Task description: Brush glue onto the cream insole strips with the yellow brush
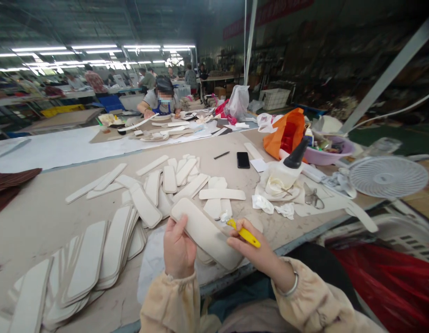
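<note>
My left hand [178, 249] grips a long cream rounded pad [205, 233] by its near end, thumb on top, holding it tilted above the table's front edge. My right hand [258, 252] is closed round a yellow-handled brush [242, 232], whose white glue-laden tip [224, 217] rests at the pad's far edge. Several more cream pads [172, 182] lie scattered on the table behind, and a fanned row of them [96, 259] lies to my left.
A white glue bottle with a black nozzle [287, 173] stands on a stained cloth, scissors [313, 198] beside it. A black phone [243, 160], an orange bag [287, 132], a purple bowl [330, 155] and a white fan [388, 176] lie to the right. Another person [162, 99] works at the far table.
</note>
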### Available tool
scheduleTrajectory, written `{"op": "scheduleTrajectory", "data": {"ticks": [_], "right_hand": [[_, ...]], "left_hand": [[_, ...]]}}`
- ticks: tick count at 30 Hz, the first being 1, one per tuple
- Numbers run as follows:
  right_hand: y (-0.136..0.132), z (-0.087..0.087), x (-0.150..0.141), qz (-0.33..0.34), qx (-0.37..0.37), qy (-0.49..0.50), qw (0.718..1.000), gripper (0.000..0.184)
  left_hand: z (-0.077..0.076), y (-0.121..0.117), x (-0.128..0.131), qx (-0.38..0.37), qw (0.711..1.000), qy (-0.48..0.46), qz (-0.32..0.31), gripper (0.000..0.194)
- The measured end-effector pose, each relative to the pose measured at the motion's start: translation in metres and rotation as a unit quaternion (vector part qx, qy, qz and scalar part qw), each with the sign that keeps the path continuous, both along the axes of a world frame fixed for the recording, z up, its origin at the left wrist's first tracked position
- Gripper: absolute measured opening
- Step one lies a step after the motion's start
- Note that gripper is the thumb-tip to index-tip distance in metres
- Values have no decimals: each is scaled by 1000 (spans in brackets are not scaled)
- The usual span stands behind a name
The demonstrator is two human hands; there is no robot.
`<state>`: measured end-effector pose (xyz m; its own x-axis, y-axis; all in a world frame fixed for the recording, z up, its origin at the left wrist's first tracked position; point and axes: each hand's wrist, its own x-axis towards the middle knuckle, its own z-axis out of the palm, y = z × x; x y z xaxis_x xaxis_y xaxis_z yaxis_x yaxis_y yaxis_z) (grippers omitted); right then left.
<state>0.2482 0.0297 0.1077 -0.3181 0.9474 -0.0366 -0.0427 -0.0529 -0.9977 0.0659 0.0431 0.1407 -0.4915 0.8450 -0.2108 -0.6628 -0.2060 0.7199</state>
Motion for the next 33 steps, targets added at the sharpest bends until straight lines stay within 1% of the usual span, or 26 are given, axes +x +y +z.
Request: {"op": "scheduleTrajectory", "data": {"ticks": [4,7,10,13,16,18,21,24,26,29,31,33], "right_hand": [[4,4,-11,-20,18,-28,999,37],[3,3,-12,-21,26,-35,999,35],[1,2,-7,-10,36,-26,999,31],[0,2,-3,-4,27,-17,999,30],[-2,-1,2,-2,-11,-12,1000,33],[-6,-7,6,5,-36,-5,999,36],[-13,-20,15,16,-44,-6,999,37],[-17,-31,24,8,-11,-34,999,32],[-14,-35,28,-19,37,-73,996,28],[-1,-40,35,-76,116,-139,981,23],[12,-46,40,-105,151,-165,969,22],[27,-54,47,-124,171,-186,960,21]], "left_hand": [[1,-5,15,8,999,41,-28,29],[0,-6,22,7,998,61,-25,27],[-2,-5,23,-12,998,57,-19,27],[-4,-1,20,-42,998,29,-30,28],[-5,3,12,-57,998,4,-19,25],[-6,6,4,-61,998,-4,-2,20],[-9,9,-6,-60,998,-2,20,18],[-16,10,-14,-60,998,9,35,19],[-23,8,-19,-58,997,25,37,20],[-36,-4,-30,-71,995,66,27,30],[-48,-16,-38,-107,989,107,-4,37],[-61,-28,-44,-157,972,166,-62,39]]}}
